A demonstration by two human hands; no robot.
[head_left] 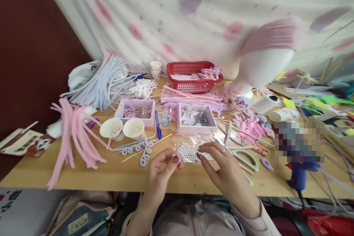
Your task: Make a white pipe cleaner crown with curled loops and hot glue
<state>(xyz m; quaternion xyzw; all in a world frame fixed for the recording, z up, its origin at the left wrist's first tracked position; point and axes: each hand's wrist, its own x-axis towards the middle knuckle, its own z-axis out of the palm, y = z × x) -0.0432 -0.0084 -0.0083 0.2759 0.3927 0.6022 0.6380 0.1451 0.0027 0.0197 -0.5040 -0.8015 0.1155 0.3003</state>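
My left hand [160,171] is held above the table's front part, with thumb and fingers pinched together. Something small and pale may be between those fingertips, too small to name. A clear plastic bag of white pearl beads [187,152] lies between my hands. Over its right side is my right hand [222,166], thumb and forefinger tips drawn close together at the beads. What they hold, if anything, is hidden. A pair of scissors with pale green handles [249,159] lies just right of that hand. Curled grey-lilac pipe cleaners [143,153] rest left of my left hand.
Two paper cups [134,129] and a box of coloured gems [135,118] stand left; a box of small packets [197,127] is behind the pearls. Further back are a red basket [190,87] and a white mannequin head [262,66]. A blue glue gun [298,177] is right.
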